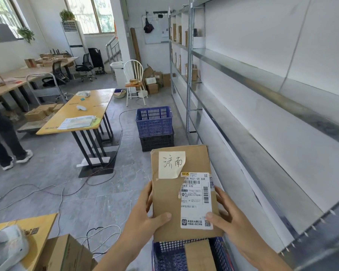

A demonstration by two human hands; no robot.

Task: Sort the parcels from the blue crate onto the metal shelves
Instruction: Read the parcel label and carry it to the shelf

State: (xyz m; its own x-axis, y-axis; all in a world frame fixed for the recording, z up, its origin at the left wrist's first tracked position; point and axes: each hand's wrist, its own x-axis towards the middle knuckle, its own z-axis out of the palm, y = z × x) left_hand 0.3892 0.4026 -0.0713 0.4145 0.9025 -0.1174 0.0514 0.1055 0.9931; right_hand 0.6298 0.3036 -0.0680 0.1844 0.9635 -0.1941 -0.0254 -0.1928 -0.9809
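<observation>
Blue crate (164, 255) below, left hand (145, 216), right hand (226, 216) both grasping parcel (170, 192)

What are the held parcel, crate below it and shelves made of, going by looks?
Parcel: brown cardboard, matte, creased edges, with a glossy-looking printed label and a paper note.
Crate: likely moulded plastic, blue, with lattice walls.
Shelves: probably galvanised steel, grey, dull sheen, with thin upright posts.
</observation>
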